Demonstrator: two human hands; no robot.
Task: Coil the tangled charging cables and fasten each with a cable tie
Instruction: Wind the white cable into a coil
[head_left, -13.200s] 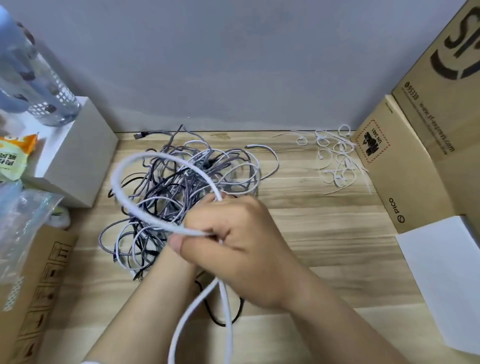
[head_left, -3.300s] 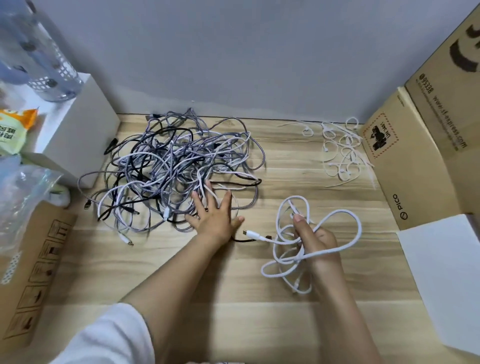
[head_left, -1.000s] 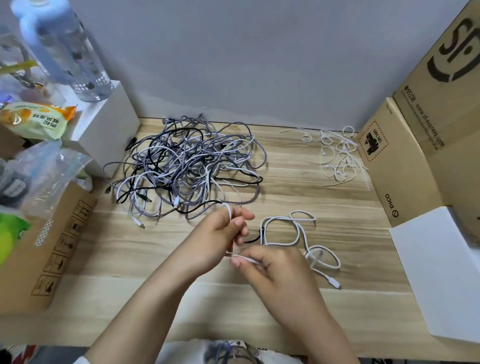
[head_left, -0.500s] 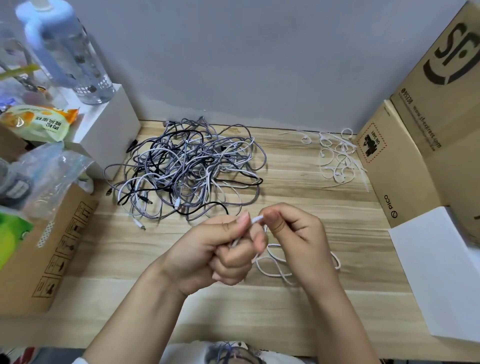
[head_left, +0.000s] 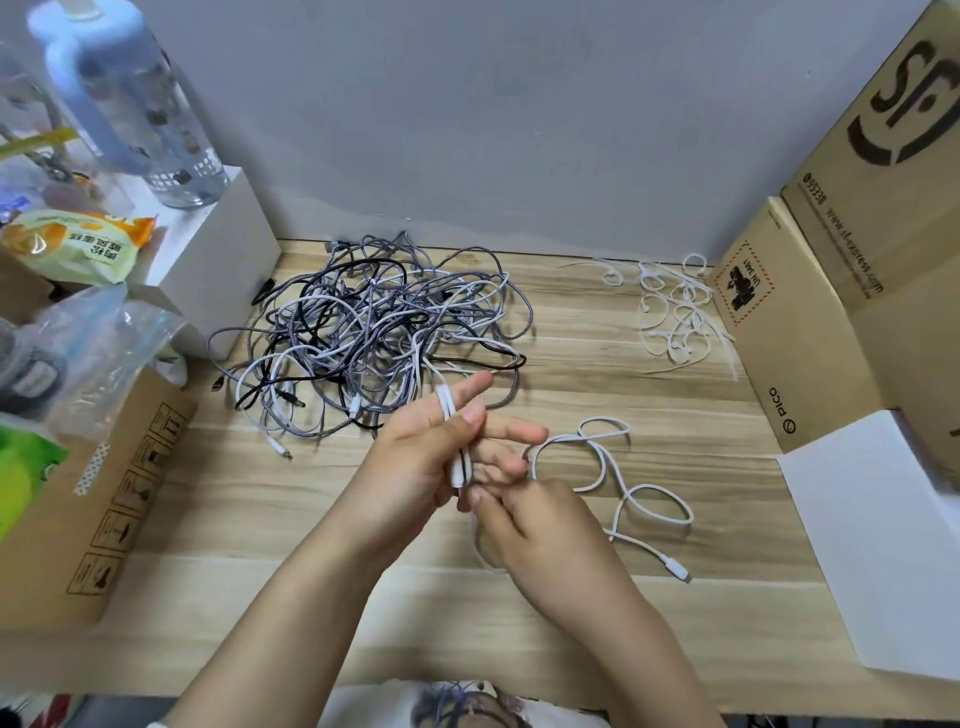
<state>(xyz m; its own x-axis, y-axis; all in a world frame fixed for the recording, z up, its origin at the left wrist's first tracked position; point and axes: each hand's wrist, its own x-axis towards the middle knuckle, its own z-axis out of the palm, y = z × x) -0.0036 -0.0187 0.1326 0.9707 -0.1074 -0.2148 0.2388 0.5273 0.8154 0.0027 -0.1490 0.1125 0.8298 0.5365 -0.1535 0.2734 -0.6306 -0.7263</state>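
White charging cable (head_left: 610, 470) is the one in hand; near end doubled into a short fold, pinched between thumb and fingers of the left hand (head_left: 415, 460), fold tip poking up past the thumb. Left index and middle fingers (head_left: 511, 431) stick out straight, rest curl loosely round the fold. Right hand (head_left: 535, 530) sits just below and right of the left, fingertips touching the lower end of the fold and curled on it; exact grip partly hidden by the hand itself. Rest of this cable trails right across the wooden surface (head_left: 571, 613) in loose loops, its connector plug (head_left: 675, 569) lying flat near the front right.

Tangled pile of cables (head_left: 374, 338), grey braided, black and white mixed, lies behind the hands, left of centre, well apart from the held one. Loose bunch of white cable ties (head_left: 672, 312) sits at the back right, near the cardboard boxes (head_left: 810, 322). White sheet or box lid (head_left: 883, 545) at right edge, in front of the boxes. On the left: white box (head_left: 218, 260) with a clear water bottle (head_left: 135, 109) on top and a snack packet (head_left: 72, 247), plastic bags (head_left: 88, 353), another cardboard carton (head_left: 93, 499) below. Grey wall behind.
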